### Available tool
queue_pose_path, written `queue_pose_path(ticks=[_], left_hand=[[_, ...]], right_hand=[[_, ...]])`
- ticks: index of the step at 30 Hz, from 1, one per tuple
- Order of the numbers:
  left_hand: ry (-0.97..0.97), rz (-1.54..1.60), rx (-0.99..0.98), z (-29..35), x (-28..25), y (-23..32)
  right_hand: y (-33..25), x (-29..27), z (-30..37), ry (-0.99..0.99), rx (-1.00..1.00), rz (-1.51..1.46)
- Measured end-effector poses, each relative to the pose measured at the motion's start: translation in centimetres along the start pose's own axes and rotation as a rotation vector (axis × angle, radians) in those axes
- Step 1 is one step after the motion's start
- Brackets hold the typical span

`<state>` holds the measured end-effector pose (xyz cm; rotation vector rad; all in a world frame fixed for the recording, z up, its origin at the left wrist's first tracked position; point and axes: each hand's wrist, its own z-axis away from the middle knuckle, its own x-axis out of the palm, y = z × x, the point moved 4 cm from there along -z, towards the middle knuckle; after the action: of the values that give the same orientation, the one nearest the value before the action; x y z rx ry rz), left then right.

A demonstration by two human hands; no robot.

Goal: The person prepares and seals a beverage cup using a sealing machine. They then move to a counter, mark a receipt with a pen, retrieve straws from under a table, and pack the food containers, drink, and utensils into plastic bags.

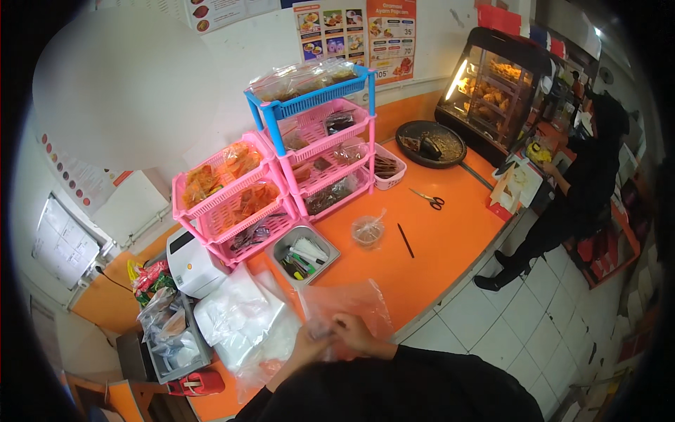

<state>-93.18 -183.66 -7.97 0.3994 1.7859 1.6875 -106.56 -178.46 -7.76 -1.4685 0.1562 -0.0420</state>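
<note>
Close to my body, a clear plastic bag [362,302] lies flat with its near edge between my two hands. My left hand [310,346] is closed on the bag's near left part. My right hand [355,333] pinches the near edge just beside it, fingers curled and knuckles up. A stack of clear plastic bags [242,316] lies to the left, by my left forearm. Beyond the bag sits a small tied clear bag [368,231] with brownish contents. A dark stick-like thing [406,240], perhaps a pen, lies to its right.
Pink and blue tiered racks [316,146] with packets stand against the wall. A metal tray [302,246] holds markers. Scissors [430,199], a black pan [430,144] and a lit food warmer [489,91] lie farther off. A person in black [598,162] works at right.
</note>
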Motion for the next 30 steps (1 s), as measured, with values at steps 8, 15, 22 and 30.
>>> queue_pose_path(ticks=[8,15,22,30], left_hand=[[0.248,-0.186,-0.050,-0.2,-4.8,-2.1],[0.357,-0.845,-0.245,-2.9,-14.1,-2.9],[0.039,-0.775,0.413,-2.8,-2.6,4.2],[0.036,0.694,-0.341,-4.8,5.8,-1.5]], right_hand=[[1.1,-2.6,-2.0,-0.015,0.019,-1.158],[-1.7,-9.5,1.5,-0.101,0.259,-0.019],[-12.2,-12.3,1.5,-0.162,-0.364,0.424],[-7.9,-9.4,1.3,-0.045,-0.647,0.805]])
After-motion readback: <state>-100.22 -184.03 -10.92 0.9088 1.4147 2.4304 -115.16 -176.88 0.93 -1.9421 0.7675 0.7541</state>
